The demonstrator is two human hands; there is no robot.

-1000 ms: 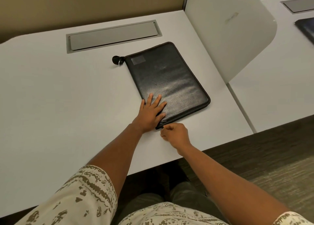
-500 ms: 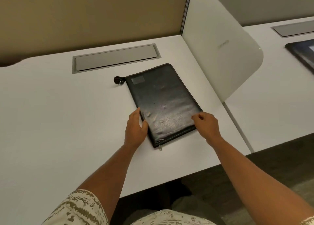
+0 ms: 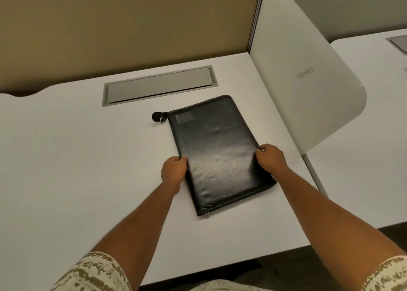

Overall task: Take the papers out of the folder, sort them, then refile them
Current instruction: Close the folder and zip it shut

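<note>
Grip: left hand [image 3: 174, 172] and right hand [image 3: 271, 160] clasp folder [image 3: 217, 152] long edges | closed, flat on worktop [image 3: 77, 169] | likely soft, slick; hold edges

Your arms: two, bare from the short sleeves down. Left sleeve [image 3: 92, 273]: cream fabric, mottled brown print, banded pattern at the hem. Right sleeve [image 3: 387, 275]: same cream-and-brown print. Left hand [image 3: 174, 172] and right hand [image 3: 272, 161]: bare.

One black leather zip folder [image 3: 215, 150] lies between two hands, left hand [image 3: 174, 173] and right hand [image 3: 272, 161]; one grey rectangular cable hatch [image 3: 158, 85] beyond them.
</note>
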